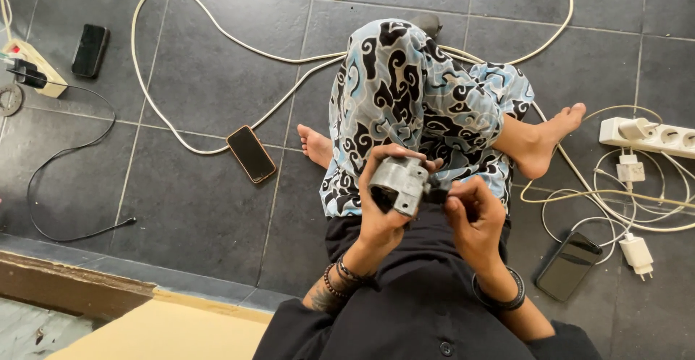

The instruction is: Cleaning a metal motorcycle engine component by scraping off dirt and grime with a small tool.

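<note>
I sit cross-legged on a dark tiled floor in blue patterned trousers. My left hand [381,204] grips a grey metal part [399,183], a chunky cast block with a dark opening on its near side, held above my lap. My right hand [474,215] is closed at the right end of the part, where its fingertips pinch a small dark piece [437,190]. Both wrists wear bracelets.
A phone [251,153] lies left of my foot and another phone [569,265] near my right elbow. A third phone [90,50] sits far left by a power strip [32,67]. White cables [217,34] loop over the floor. A white power strip [655,137] and chargers [637,253] lie right.
</note>
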